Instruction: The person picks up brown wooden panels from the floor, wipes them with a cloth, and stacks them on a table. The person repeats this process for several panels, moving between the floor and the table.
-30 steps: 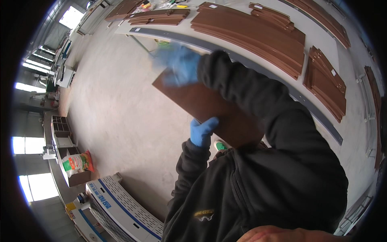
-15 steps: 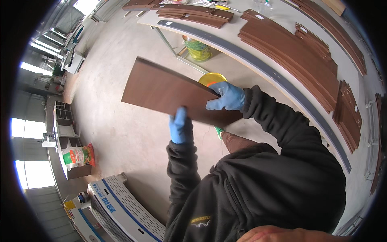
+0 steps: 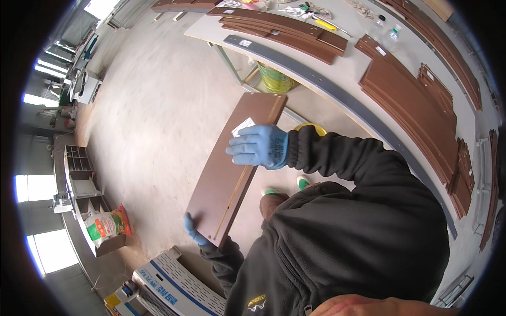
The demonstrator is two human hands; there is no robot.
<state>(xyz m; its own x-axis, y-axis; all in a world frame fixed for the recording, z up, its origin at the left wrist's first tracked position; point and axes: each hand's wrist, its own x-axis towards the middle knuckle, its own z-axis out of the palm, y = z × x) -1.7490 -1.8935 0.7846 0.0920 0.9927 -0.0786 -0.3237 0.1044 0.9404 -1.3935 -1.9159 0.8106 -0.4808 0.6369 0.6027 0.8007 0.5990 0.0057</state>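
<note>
A brown wooden panel point(image 3: 224, 181) is held tilted in front of me, long and flat, with a pale groove and small holes along its right side. My right hand point(image 3: 258, 146), in a blue glove, grips that long edge with its fingers laid across the face, partly over a white label point(image 3: 243, 126). At the near end, my left hand point(image 3: 195, 229), also gloved in blue, holds the panel by its corner. Part of the left hand is hidden behind the board.
On my right a long table point(image 3: 348, 68) carries stacked brown panels point(image 3: 408, 113), a grey strip point(image 3: 316, 79), a yellow-handled tool point(image 3: 326, 24) and bottles. A green-yellow bucket point(image 3: 275, 79) stands underneath. Near left are a white machine point(image 3: 176, 287) and a sack point(image 3: 108, 225) on a shelf unit.
The panel has turned from lying crosswise to pointing away from me, now showing its label and groove. My left hand moved down and left to its near end; the right shifted left across it.
</note>
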